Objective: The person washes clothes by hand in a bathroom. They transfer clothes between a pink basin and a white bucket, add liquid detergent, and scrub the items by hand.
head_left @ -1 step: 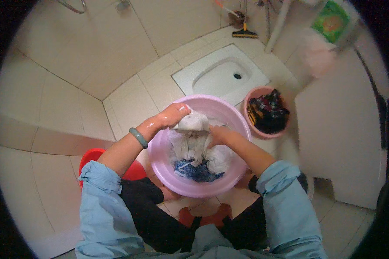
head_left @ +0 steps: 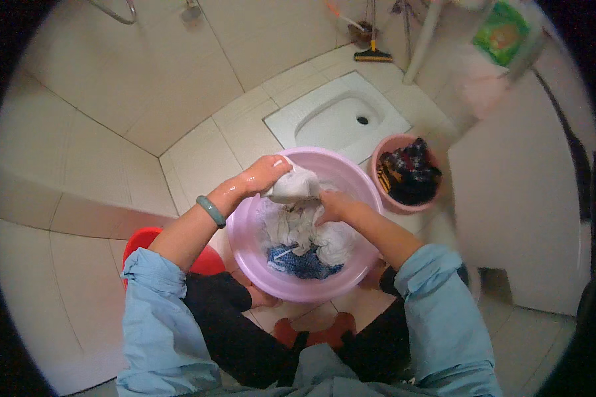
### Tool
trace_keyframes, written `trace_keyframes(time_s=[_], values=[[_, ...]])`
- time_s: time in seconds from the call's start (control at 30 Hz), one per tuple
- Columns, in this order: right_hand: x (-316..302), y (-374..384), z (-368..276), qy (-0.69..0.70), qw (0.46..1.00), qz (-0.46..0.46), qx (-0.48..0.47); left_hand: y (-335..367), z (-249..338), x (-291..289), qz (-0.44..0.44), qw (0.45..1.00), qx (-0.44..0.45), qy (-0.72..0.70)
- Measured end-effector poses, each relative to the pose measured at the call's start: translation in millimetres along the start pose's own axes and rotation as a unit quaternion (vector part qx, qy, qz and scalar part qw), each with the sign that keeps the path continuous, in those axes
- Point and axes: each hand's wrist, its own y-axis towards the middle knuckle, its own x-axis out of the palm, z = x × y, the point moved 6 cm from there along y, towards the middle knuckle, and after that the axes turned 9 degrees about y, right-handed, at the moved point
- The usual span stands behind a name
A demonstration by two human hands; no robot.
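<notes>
Both my hands are over a pink-purple basin (head_left: 278,289) on the floor between my feet. Closed at its upper left edge, my left hand (head_left: 269,173) grips a wet white cloth garment (head_left: 297,185). My right hand (head_left: 338,205) holds the same garment at its right side, fingers bent and partly hidden by the fabric. The garment's greyish lower part hangs down into the basin. Below it lie a bunched white cloth (head_left: 336,243) and a blue patterned cloth (head_left: 301,263), with whitish suds around them. Water glistens on my left hand and wrist.
A smaller pink tub (head_left: 385,193) of dark clothes stands right of the basin. Behind is a white squat toilet (head_left: 285,122). A red container (head_left: 139,241) sits beside my left leg. A floor squeegee (head_left: 373,55) leans at the back wall; a white cabinet-like block (head_left: 516,218) stands right.
The view has shifted very slightly. Both hands keep their hold on the white garment, almost in the same place.
</notes>
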Motion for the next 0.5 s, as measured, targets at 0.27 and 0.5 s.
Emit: trace_keyframes(time_s=[0.27, 0.5], values=[[-94, -66, -78, 0.287, 0.947, 0.096, -0.108, -77, 125, -59, 0.118, 0.981, 0.100, -0.114], [-95, -107, -91, 0.594, 0.794, 0.100, -0.084, -79, 80, -59, 0.284, 0.954, 0.024, -0.091]])
